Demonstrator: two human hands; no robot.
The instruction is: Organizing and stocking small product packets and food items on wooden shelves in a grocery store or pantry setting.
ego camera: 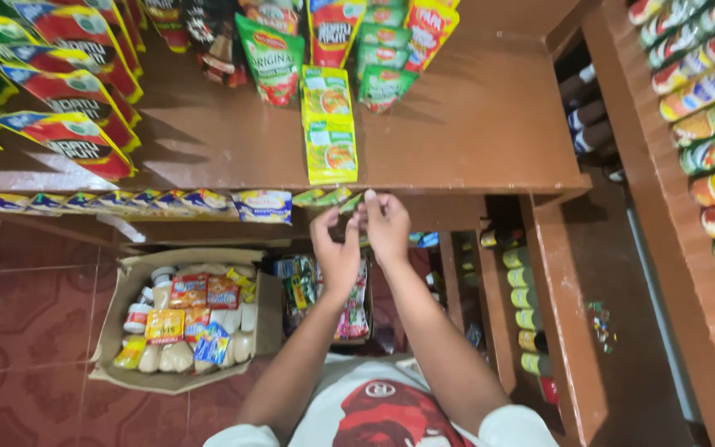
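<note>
We see both hands raised together near the middle of the frame, just below the front edge of the brown wooden shelf (473, 124). The left hand (337, 252) and the right hand (388, 225) are close enough to touch, and their fingertips pinch a small green sachet (356, 201) between them at the shelf's edge. The sachet is largely hidden by the fingers, so we cannot tell how much of it each hand grips.

Just above the hands, a column of yellow-green packets (329, 124) lies flat on the shelf top. Further up the frame stand green and red pouches (273, 58), and a row of red and yellow pouches (68, 91) runs along the upper left.

Along the shelf's front edge, to the left of the hands, hangs a strip of small blue and white sachets (126, 201). In the lower left an open cardboard box (117, 331) sits on the red tiled floor (26, 314), filled with jars and small packets. At the right edge of the frame a row of cans (713, 149) lines another shelf.
</note>
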